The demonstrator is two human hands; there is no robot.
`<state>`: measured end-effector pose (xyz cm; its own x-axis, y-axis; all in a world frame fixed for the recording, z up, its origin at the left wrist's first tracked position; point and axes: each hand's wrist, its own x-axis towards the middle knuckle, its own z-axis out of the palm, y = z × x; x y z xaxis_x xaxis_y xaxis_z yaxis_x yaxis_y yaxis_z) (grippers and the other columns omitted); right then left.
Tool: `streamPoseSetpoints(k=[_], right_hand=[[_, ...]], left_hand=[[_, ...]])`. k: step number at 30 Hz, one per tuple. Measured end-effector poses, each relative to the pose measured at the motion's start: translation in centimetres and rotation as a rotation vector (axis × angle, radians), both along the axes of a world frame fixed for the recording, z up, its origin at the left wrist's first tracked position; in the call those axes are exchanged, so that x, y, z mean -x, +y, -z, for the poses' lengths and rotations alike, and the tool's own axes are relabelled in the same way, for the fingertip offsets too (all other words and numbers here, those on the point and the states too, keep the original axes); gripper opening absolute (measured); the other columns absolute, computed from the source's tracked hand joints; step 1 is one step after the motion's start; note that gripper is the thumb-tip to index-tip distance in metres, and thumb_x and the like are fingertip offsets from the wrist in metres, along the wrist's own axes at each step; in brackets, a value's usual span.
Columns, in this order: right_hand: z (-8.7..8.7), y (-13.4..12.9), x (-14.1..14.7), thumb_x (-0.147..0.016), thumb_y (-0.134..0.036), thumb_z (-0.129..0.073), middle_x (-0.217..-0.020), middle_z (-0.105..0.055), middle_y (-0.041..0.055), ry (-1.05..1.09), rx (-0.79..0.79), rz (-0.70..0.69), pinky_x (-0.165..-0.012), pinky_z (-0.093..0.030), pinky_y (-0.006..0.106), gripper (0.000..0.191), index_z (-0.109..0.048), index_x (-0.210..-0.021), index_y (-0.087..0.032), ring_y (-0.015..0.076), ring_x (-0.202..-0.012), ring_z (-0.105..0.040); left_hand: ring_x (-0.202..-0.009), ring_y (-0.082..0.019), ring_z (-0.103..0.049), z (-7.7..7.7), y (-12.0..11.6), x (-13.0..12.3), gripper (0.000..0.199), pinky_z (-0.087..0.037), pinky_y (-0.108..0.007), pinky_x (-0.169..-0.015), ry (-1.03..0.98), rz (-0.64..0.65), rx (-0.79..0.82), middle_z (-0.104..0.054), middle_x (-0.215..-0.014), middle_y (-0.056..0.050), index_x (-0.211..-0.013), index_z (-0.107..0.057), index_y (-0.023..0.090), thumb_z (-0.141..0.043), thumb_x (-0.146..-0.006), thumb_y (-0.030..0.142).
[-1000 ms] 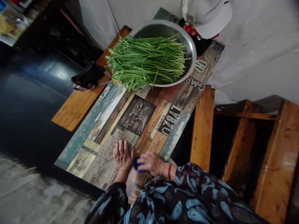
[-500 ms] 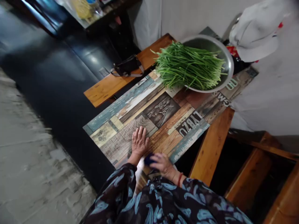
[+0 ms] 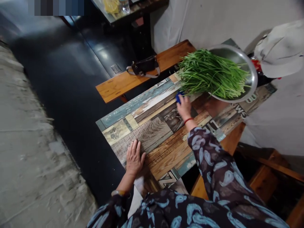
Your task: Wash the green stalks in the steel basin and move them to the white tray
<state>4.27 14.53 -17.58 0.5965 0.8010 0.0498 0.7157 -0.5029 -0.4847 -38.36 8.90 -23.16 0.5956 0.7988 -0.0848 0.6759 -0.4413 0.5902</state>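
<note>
My left hand [image 3: 134, 158] lies flat on the near left part of the patterned table [image 3: 152, 133], fingers stretched out and holding nothing. Farther across the tabletop, my right hand [image 3: 184, 107] is closed on a small dark blue cloth [image 3: 179, 97], most of which my fingers hide. That cloth is close to the leafy ends of a heap of long green chives [image 3: 213, 74]. The chives fill a wide metal bowl [image 3: 253, 72], and their leaves hang over its left rim onto the table.
A wooden bench [image 3: 111, 90] runs along the table's far side, with a small black handbag [image 3: 144, 66] on it. Behind the bowl, a white cap [image 3: 280, 47] is near the wall. Another wooden bench [image 3: 234, 137] stands at the right side.
My right hand has moved from the table's near edge, away from my body, up to the chives with the blue cloth. My left hand stays flat on the tabletop.
</note>
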Motion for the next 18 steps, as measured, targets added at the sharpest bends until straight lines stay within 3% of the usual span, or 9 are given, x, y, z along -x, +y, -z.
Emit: streamPoseSetpoints(k=[3,4,6,7,9,11,14,16,18], right_hand=[[2.4,-0.8,13.6,-0.083,-0.001,-0.062,-0.147,-0.058,0.0095,0.076,0.047,-0.384,-0.119,-0.036,0.041,0.048,-0.071,-0.125,-0.021,0.0202,-0.139,-0.045],[2.9,-1.6,17.5,-0.086,-0.002,-0.06,-0.145,-0.061,0.0099,0.104,0.05,-0.611,-0.117,-0.039,0.043,0.044,-0.072,-0.123,-0.021,0.0217,-0.138,-0.047],[3.0,-2.6,22.2,-0.091,-0.004,-0.056,-0.138,-0.066,0.0077,0.169,0.004,-0.97,-0.11,-0.047,0.041,0.04,-0.073,-0.121,-0.024,0.0207,-0.131,-0.055],[2.7,-2.3,22.8,-0.093,-0.005,-0.055,-0.135,-0.068,0.0074,0.193,-0.032,-1.05,-0.108,-0.049,0.04,0.039,-0.073,-0.122,-0.025,0.0203,-0.128,-0.058],[1.6,0.4,21.2,-0.093,-0.003,-0.055,-0.133,-0.068,0.0082,0.215,-0.088,-0.917,-0.112,-0.046,0.039,0.04,-0.072,-0.125,-0.021,0.0181,-0.127,-0.058],[0.9,5.0,17.7,-0.091,0.004,-0.051,-0.139,-0.063,0.0111,0.198,-0.049,-0.541,-0.12,-0.035,0.039,0.045,-0.069,-0.128,-0.014,0.0146,-0.135,-0.052],[1.8,11.0,15.3,-0.094,0.002,-0.046,-0.159,-0.035,0.0281,0.196,0.002,-0.291,-0.124,-0.015,0.056,0.049,-0.049,-0.143,0.004,0.0207,-0.15,-0.03],[2.9,12.0,18.4,-0.092,0.0,-0.055,-0.16,-0.034,0.0271,0.193,0.058,-0.323,-0.122,-0.012,0.059,0.049,-0.049,-0.141,0.006,0.0234,-0.151,-0.024],[3.7,9.9,24.8,-0.092,-0.003,-0.061,-0.16,-0.041,0.0205,0.214,0.104,-0.573,-0.12,-0.016,0.064,0.046,-0.056,-0.138,-0.001,0.028,-0.15,-0.024]], left_hand=[[-0.153,-0.034,-0.034,-0.6,0.3,0.5,0.06,-0.031,-0.056,-0.123,-0.047,-0.005,0.049,-0.045,-0.159,-0.019,-0.152,-0.045,0.015,-0.051,-0.098,0.039],[-0.15,-0.033,-0.039,-0.8,0.4,1.1,0.057,-0.034,-0.055,-0.122,-0.069,-0.008,0.066,-0.049,-0.155,-0.02,-0.151,-0.046,0.015,-0.049,-0.099,0.038],[-0.141,-0.031,-0.05,-1.4,0.4,2.8,0.051,-0.041,-0.052,-0.118,-0.102,-0.051,0.095,-0.057,-0.146,-0.02,-0.147,-0.049,0.014,-0.046,-0.1,0.034],[-0.138,-0.03,-0.053,-1.7,0.3,3.9,0.049,-0.043,-0.051,-0.117,-0.113,-0.089,0.11,-0.059,-0.142,-0.02,-0.145,-0.05,0.014,-0.045,-0.1,0.033],[-0.132,-0.029,-0.057,-2.3,-0.2,6.2,0.047,-0.046,-0.05,-0.114,-0.13,-0.175,0.15,-0.061,-0.137,-0.019,-0.143,-0.051,0.014,-0.046,-0.1,0.032],[-0.123,-0.027,-0.063,-2.9,-0.8,8.3,0.048,-0.05,-0.049,-0.109,-0.153,-0.254,0.215,-0.062,-0.133,-0.019,-0.143,-0.049,0.014,-0.048,-0.099,0.032],[-0.106,-0.023,-0.07,-3.5,-1.2,10.7,0.051,-0.054,-0.046,-0.101,-0.192,-0.397,0.305,-0.064,-0.128,-0.018,-0.145,-0.046,0.015,-0.051,-0.097,0.03],[-0.101,-0.022,-0.071,-3.8,-0.9,12.1,0.052,-0.056,-0.044,-0.097,-0.215,-0.483,0.333,-0.063,-0.129,-0.018,-0.146,-0.045,0.015,-0.053,-0.096,0.031],[-0.098,-0.021,-0.071,-4.0,-0.2,13.6,0.054,-0.057,-0.042,-0.094,-0.23,-0.527,0.344,-0.063,-0.129,-0.017,-0.145,-0.045,0.015,-0.055,-0.095,0.033]])
